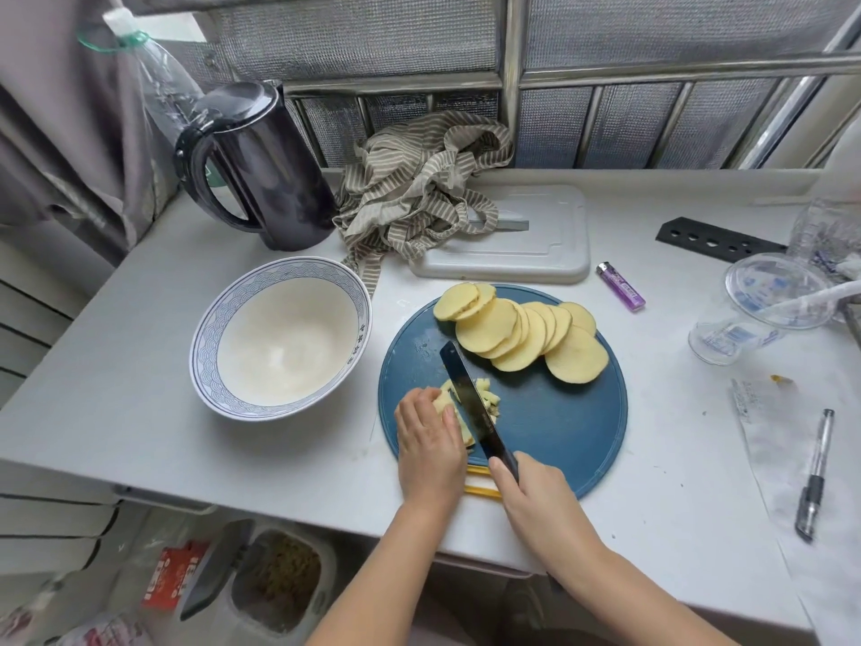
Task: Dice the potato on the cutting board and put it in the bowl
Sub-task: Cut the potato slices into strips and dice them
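- Left hand (431, 440): lies palm down at the near left edge of the round dark-blue plastic cutting board (559, 435). Its fingers are curled over a partly cut pale yellow potato piece (459, 414) and hold it down.
- Right hand (531, 491): just right of the left hand, wrapped round the handle of a black-bladed kitchen knife (473, 398). The handle is hidden inside the grip, and one finger reaches forward toward the blade.
- Knife blade: slants away from the right hand, up and to the left. Its edge is down on the potato piece, right beside the left fingertips.
- Small potato strips (489, 396): lie on the board just right of the blade, beyond the right hand.
- Round pale yellow potato slices (522, 333): overlap in a fanned row on the far half of the board, well beyond both hands.
- White ceramic bowl with a blue patterned rim (205, 338): stands upright on the grey table (116, 389), left of and beyond the left hand, just beside the board.
- Dark electric kettle (270, 170) and striped cloth (414, 193): far beyond the left hand.
- Purple lighter (622, 286) and black pen (813, 477): on the table, off to the right of the right hand.
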